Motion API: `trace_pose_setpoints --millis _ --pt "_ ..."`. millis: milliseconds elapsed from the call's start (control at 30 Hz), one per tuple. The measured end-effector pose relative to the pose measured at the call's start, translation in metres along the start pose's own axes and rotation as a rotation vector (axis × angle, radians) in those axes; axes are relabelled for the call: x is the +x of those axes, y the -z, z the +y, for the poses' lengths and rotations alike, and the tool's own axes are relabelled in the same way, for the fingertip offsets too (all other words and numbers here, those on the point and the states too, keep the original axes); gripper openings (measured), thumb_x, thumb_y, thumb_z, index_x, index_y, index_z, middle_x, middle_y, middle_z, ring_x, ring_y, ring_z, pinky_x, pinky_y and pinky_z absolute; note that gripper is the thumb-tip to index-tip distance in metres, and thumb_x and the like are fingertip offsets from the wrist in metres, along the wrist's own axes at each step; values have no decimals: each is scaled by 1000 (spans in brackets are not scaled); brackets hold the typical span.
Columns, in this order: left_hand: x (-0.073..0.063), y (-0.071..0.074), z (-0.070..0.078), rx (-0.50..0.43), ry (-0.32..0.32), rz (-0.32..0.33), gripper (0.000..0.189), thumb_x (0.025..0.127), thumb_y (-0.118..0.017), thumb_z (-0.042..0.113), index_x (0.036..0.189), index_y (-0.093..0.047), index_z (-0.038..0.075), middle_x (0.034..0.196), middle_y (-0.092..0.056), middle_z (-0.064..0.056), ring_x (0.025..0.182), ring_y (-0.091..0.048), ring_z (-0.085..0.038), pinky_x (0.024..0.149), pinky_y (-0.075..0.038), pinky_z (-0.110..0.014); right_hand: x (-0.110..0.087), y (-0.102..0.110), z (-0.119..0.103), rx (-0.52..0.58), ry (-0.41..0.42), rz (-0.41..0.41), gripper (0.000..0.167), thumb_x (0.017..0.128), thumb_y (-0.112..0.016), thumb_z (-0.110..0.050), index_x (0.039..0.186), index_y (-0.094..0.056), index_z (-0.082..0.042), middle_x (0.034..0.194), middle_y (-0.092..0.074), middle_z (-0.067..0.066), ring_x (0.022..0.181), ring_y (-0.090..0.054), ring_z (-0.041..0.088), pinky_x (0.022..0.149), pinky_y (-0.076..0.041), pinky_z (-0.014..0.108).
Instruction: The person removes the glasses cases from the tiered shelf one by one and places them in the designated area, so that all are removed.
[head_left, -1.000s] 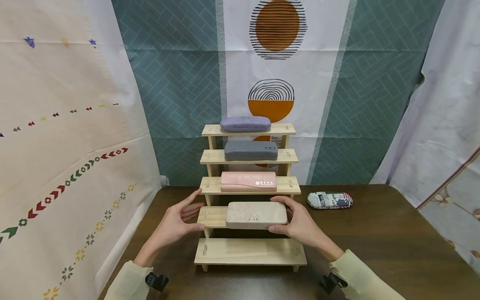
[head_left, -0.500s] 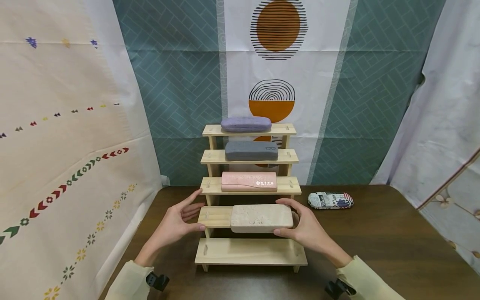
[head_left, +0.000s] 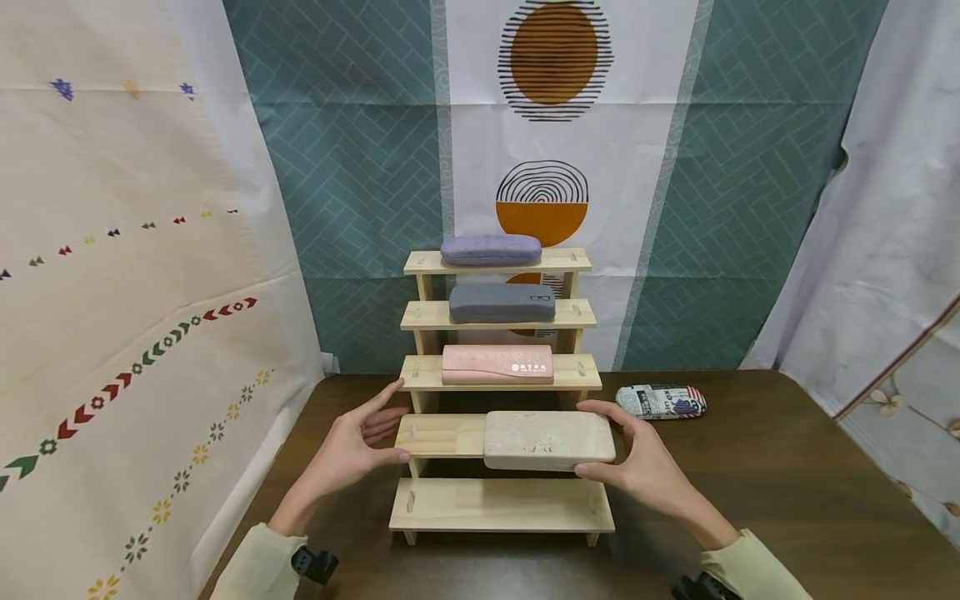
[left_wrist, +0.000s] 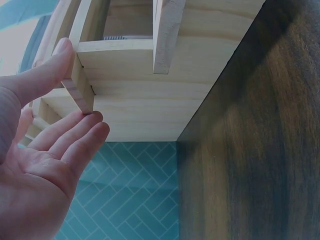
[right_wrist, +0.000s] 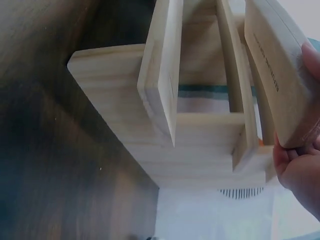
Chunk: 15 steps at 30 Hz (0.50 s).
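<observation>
A stepped wooden display stand (head_left: 501,505) with several tiers stands on the table. My left hand (head_left: 352,446) holds the left end of its second-lowest tier, thumb (left_wrist: 61,50) at one edge and fingertips (left_wrist: 93,120) at the other. My right hand (head_left: 643,462) grips the right end of a cream glasses case (head_left: 549,440), thumb on the near side and fingers on the far side. The case overlaps the right part of that same tier and juts past its right end; dark lettering shows on its underside (right_wrist: 272,70) in the right wrist view.
Higher tiers bear a pink glasses case (head_left: 497,365), a grey one (head_left: 501,302) and a purple one (head_left: 491,249). A newsprint-patterned case (head_left: 661,402) lies on the brown table (head_left: 757,492), right of the stand. Patterned cloths (head_left: 345,183) hang behind and at both sides.
My right hand has moved the cream case to the right and slightly toward me, baring more of the tier's left part. My left hand stays at the stand.
</observation>
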<state>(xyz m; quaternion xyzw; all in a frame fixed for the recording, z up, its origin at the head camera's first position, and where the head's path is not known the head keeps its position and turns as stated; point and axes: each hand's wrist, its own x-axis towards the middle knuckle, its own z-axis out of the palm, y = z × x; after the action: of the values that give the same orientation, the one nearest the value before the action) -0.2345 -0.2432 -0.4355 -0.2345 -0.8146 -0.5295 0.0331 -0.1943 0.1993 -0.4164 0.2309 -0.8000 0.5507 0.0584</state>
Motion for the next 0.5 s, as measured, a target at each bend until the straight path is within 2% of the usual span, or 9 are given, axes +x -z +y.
trace_pose_setpoints --millis 167,500 --pt "0 0 1 2 7 2 107 77 -95 3 165 -39 25 143 -61 -23 131 -61 -39 104 -52 -50 -7 11 2 32 20 -5 73 81 -92 -5 145 -56 -3 124 -62 17 95 -64 20 78 -57 29" --pt "0 -1 2 8 8 3 107 77 -94 2 165 -39 25 143 -62 -24 131 -61 -39 104 -51 -53 -20 33 8 112 32 -27 76 81 -87 6 148 -53 -2 126 -61 22 94 -68 19 75 -61 31"
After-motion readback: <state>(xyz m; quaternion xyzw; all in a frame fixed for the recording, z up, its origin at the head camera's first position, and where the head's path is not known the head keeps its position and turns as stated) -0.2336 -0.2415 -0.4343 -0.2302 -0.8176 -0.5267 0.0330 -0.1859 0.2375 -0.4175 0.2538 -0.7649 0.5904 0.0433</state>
